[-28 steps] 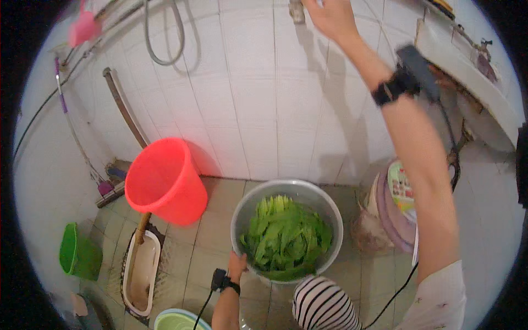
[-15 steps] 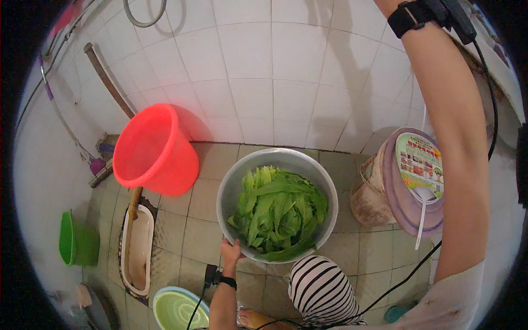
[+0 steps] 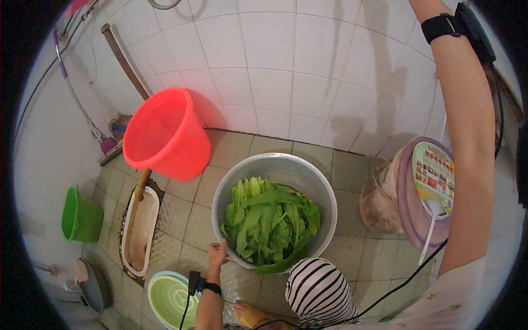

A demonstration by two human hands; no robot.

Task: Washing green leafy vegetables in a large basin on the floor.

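My left hand [image 3: 218, 254] grips the near left rim of a large round metal basin [image 3: 324, 179], its thumb up over the edge. Inside the basin lies a heap of long green leafy vegetables [image 3: 272, 220], paler toward the far left. A few leaves hang over the near rim by my striped-clad knee [image 3: 318, 286]. My right forearm [image 3: 465, 121] stretches up along the right side, and its hand is beyond the upper edge, out of sight.
A red bucket [image 3: 195, 146] stands far left, beside a squat toilet [image 3: 132, 250]. A green bin [image 3: 88, 220] and a pale green basket [image 3: 165, 297] stand at left. At right, a bucket [image 3: 379, 201] has a purple lid [image 3: 407, 192] with a hand fan [image 3: 432, 176] on top. A black cable [image 3: 396, 286] crosses low.
The basin sits nearer to me and slightly left against the floor tiles, my left hand still on its rim. My view has shifted, and the right arm remains raised.
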